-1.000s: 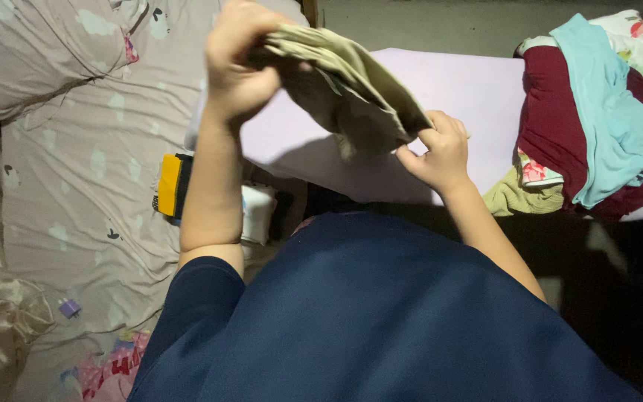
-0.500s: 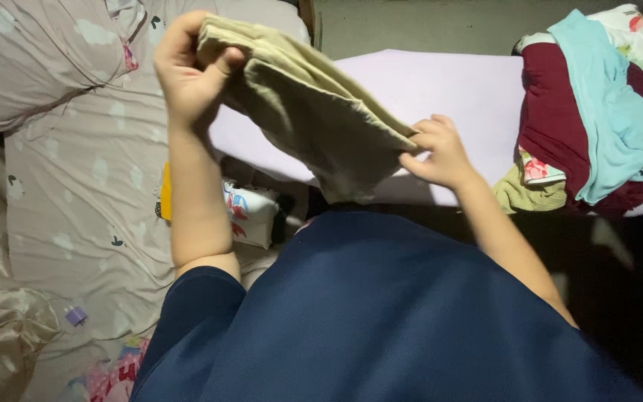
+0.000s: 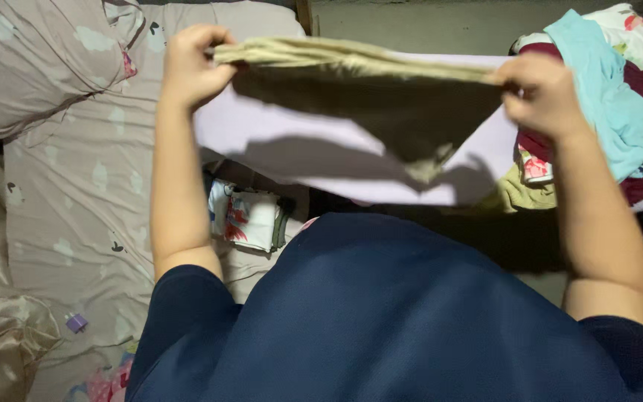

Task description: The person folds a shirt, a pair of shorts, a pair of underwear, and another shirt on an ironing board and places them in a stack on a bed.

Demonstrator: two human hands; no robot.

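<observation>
I hold a khaki garment (image 3: 381,97) stretched out flat in the air above a pale lilac surface (image 3: 299,160). My left hand (image 3: 191,63) grips its left end, and my right hand (image 3: 541,93) grips its right end. The cloth sags to a point in the middle and throws a shadow on the lilac surface below. My dark blue top fills the bottom of the view.
A heap of clothes (image 3: 612,112), maroon, light blue and floral, lies at the right of the lilac surface. A bed with a cloud-print sheet (image 3: 76,193) and a pillow (image 3: 31,59) is at the left. A folded printed cloth (image 3: 251,219) rests by the bed's edge.
My hands have moved apart, the right one out to the right and up, and the bunched khaki garment is now pulled out wide between them.
</observation>
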